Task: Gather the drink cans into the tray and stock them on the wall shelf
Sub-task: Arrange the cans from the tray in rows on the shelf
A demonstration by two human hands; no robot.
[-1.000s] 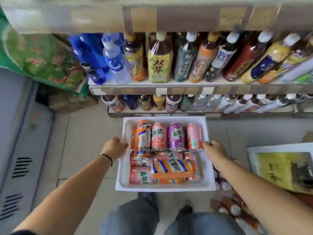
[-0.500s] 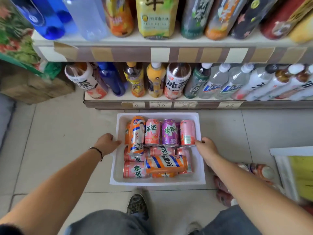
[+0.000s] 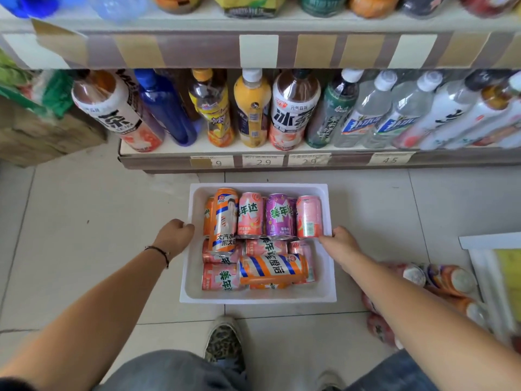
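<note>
Step in hand: carrying the loaded tray point(image 3: 258, 299) at the wall shelf point(image 3: 265, 160), gathering looks mostly done. The tray is white, full of drink cans point(image 3: 251, 215) lying on their sides, some stacked over others: pink, purple and orange ones. It sits low in front of the bottom shelf; whether it is touching the floor or just above it cannot be told.

Left hand point(image 3: 173, 238) grips the tray's left rim, fingers curled round the edge. Right hand point(image 3: 339, 245) grips the right rim, fingers curled over it just beside a pink can point(image 3: 308, 217). Both grasps are on the tray, not on any can.

The bottom shelf is packed with upright bottles point(image 3: 294, 108) along its visible front, price labels below. No open slot for cans shows there.

A few more cans point(image 3: 448, 280) lie on the floor to the person's right, outside the tray, near a white frame point(image 3: 479, 258). So the gathering may not be complete.

Next move, as a judgement: set the tray down steady, let go of one rim, then either pick up the loose floor cans or lift cans one by one to a shelf space. That space must be found first; it is out of view here. The top-layer cans could roll if the tray tilts.
</note>
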